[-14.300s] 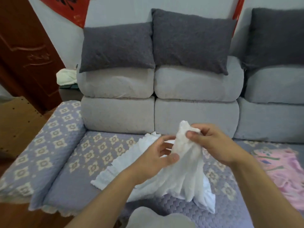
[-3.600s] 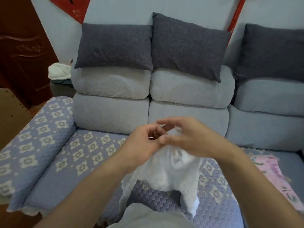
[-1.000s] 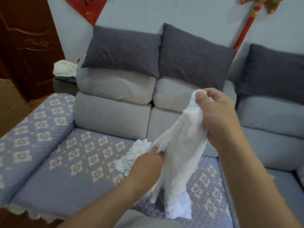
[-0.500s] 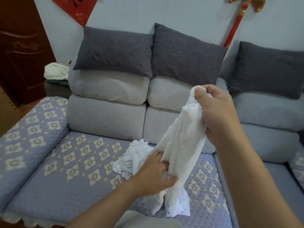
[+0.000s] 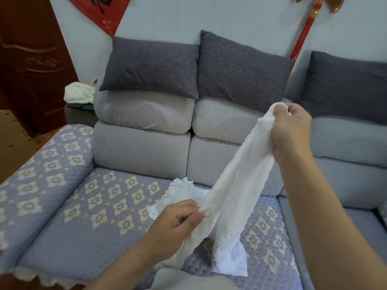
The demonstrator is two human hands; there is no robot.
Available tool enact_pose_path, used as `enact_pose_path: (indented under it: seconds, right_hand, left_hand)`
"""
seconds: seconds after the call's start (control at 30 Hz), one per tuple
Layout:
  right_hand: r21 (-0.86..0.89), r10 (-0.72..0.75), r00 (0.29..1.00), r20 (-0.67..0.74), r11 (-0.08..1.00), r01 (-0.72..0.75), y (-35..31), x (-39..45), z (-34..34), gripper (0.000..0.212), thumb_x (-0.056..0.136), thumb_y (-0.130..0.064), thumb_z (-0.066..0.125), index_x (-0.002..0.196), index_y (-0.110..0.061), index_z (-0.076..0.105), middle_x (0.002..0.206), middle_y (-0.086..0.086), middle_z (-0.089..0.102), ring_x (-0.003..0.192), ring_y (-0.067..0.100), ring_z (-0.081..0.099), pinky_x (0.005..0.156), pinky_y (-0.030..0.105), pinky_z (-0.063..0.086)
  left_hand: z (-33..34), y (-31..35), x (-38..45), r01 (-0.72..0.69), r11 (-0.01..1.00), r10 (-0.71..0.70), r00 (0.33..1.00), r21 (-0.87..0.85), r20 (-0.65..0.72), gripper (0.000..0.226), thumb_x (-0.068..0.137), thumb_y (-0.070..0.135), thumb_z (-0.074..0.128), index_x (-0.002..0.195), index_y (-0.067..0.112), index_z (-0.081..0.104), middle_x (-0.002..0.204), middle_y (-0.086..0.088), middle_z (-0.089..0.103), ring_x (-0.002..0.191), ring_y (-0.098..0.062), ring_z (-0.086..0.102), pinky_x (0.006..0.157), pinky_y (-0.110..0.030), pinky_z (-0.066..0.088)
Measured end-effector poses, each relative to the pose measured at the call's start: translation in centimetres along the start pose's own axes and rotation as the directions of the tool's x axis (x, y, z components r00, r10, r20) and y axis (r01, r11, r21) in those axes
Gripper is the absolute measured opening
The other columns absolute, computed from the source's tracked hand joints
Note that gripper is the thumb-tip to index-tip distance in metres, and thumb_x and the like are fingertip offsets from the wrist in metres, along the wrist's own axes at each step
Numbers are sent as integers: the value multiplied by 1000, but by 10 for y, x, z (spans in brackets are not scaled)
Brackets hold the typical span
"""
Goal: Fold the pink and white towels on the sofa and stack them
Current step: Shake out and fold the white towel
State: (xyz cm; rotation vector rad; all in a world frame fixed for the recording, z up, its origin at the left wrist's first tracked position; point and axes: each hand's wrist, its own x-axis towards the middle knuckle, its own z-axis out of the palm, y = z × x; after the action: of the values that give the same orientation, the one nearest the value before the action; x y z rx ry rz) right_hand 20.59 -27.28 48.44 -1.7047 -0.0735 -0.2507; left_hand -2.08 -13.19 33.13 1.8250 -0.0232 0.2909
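A person's two bare forearms reach forward over a grey sofa [image 5: 144, 151], seen from a camera on their head. The right hand [image 5: 292, 130] is raised in front of the sofa's back cushions, its fingers and thumb curled tightly into a fist around one bunched end of a white towel [image 5: 236, 185]. From that fist the towel hangs in a long, twisted band slanting down and to the left. The left hand [image 5: 176, 225] is lower and nearer the camera, just above the seat; its thumb and curled fingers pinch the towel's edge partway along the band. Below the left hand, the towel's loose end droops toward the seat, and another crumpled part of it lies on the seat behind the left hand.

The seat and left armrest are covered by a lilac quilted sofa cover [image 5: 83, 216] patterned with cream flowers. Three dark grey pillows [image 5: 152, 65] lean along the top of the sofa back. Beyond the left end of the sofa, a pale folded cloth [image 5: 78, 95] sits on a small side table, next to a dark wooden door [image 5: 31, 65]. A red tasselled ornament [image 5: 307, 26] hangs on the light wall.
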Motion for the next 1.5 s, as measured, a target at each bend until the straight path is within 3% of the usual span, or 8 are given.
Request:
enact_pose_path:
  seconds: [0.2,0.43,0.67,0.83,0.97,1.1,1.27,1.5]
  right_hand:
    - [15,26,999,-26,1000,-25,-1,14,4,17,98,-22,51,83,-18,56,71,-8,50,63,7,48,65,24,43]
    - [19,-27,994,107,999,25,-18,-21,13,18,99,-27,53,85,-19,61,75,-6,58,69,9,53,63,25,46]
    - [69,-72,980,186,996,60,-40,-48,14,22,100,-27,54,81,-23,63,75,-6,62,70,11,58,64,30,52]
    - [56,-95,980,176,995,86,-41,-48,8,22,101,-28,54,82,-24,64,74,-7,63,66,8,58,59,26,50]
    - [46,-92,986,139,995,86,-35,-41,4,22,100,-29,55,81,-23,64,74,-8,62,68,8,57,61,27,50]
    - [12,-56,998,35,998,55,-26,-18,-9,22,97,-30,55,77,-24,61,72,-7,59,69,12,56,67,31,49]
    - [16,-7,1000,-18,1000,7,-11,-4,-14,18,91,-33,56,78,-24,63,74,-7,61,71,13,57,70,33,50]
    - [25,15,1000,5,1000,-15,-7,4,-4,16,97,-28,53,88,-20,63,78,-6,60,72,12,57,72,30,49]
  left_hand:
    - [-8,-8,18,128,990,-117,982,62,-150,14,91,11,71,86,21,79,86,8,66,81,-11,62,72,-19,47]
    - [17,-31,55,145,774,-78,988,617,-135,56,93,-2,46,128,39,63,114,11,42,72,-10,49,60,-14,34]
    - [40,-16,76,219,733,-161,976,644,-148,20,87,33,46,87,17,58,99,3,54,83,-23,56,77,-38,54]
    - [56,-29,75,142,781,-83,989,608,-125,38,87,57,48,99,25,65,104,12,58,96,-12,55,81,-30,52]
    - [45,-36,79,250,865,-190,966,435,-178,26,83,45,52,74,23,61,92,10,54,82,-10,56,70,-31,51]
    - [25,-35,54,112,930,-94,993,349,-69,32,83,23,56,58,24,35,71,11,42,63,-8,42,58,-22,31]
    - [6,-28,30,-56,897,70,997,438,-14,32,98,33,58,70,21,47,74,6,45,70,-9,46,63,-16,35]
    - [-19,-4,11,184,982,-184,983,-32,-15,47,96,44,59,77,1,52,72,-4,43,66,-12,41,64,-29,34]
